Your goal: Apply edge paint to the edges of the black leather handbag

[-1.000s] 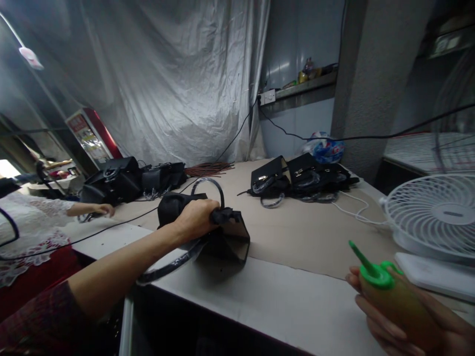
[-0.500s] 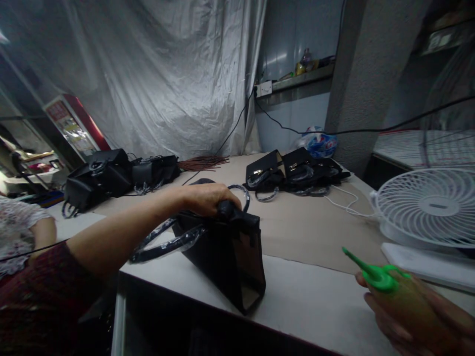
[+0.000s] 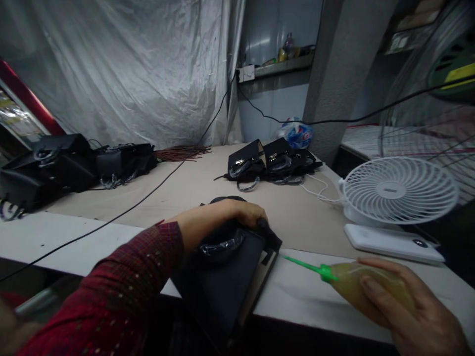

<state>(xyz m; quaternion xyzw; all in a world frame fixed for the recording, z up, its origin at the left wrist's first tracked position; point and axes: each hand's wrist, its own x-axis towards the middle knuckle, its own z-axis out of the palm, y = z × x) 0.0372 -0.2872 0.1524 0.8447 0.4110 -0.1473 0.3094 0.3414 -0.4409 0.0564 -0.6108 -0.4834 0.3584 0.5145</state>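
Observation:
My left hand (image 3: 237,216) is closed over the top edge of a black handbag (image 3: 230,282) that leans against the table's front edge, its plastic-wrapped handle (image 3: 220,245) under my palm. At the lower right my right hand (image 3: 411,309) is wrapped round a yellowish squeeze bottle (image 3: 365,287). The bottle's green nozzle (image 3: 306,266) points left at the bag's side, a short way from it.
A white desk fan (image 3: 397,193) and a white flat device (image 3: 393,242) stand at the right. Black handbags lie at the back middle (image 3: 267,160) and far left (image 3: 55,165). A black cable (image 3: 111,220) runs across the table (image 3: 185,190). A grey pillar (image 3: 341,74) rises behind.
My left hand has pulled the bag toward me to the table's front edge. My right hand has tipped the bottle so that its nozzle points left at the bag. The view has swung right.

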